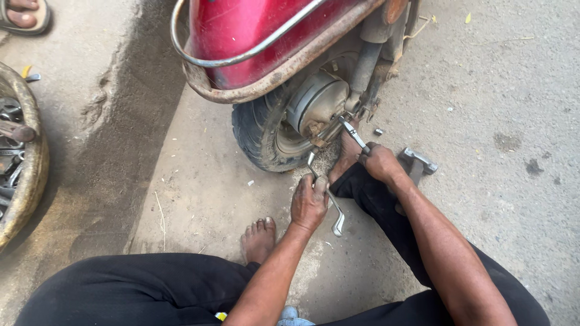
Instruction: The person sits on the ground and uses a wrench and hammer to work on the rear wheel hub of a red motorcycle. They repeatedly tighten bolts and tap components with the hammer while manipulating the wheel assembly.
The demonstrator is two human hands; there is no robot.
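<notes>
left hand (pixel 309 204): closed in a grip round the shaft of a long spanner (pixel 326 196); sits near, just left of the other hand
long spanner: its long axis runs from the free end near the person up and left to the head under the hub (pixel 315 101); the head lies far from the grip, at the wheel's lower edge
right hand (pixel 379 162): closed in a grip on the lower end of a second spanner (pixel 353 134); this hand is the nearer one to the hub
second spanner: slants up and left from the grip to a fitting just right of the hub; head touching the metalwork, exact bolt too small to tell
wheel (pixel 263 130): rear tyre of a red scooter (pixel 254 30), standing on the concrete ground (pixel 495 90)
edges: rusty guard rail (pixel 272 75) overhangs the tyre; a bare foot (pixel 347 151) braces against the wheel, between the two tools
open room: bare concrete to the right and near side; a metal hammer head (pixel 417 163) lies just right of the right hand
far left: a round basket of tools (pixel 27 163), well apart
</notes>
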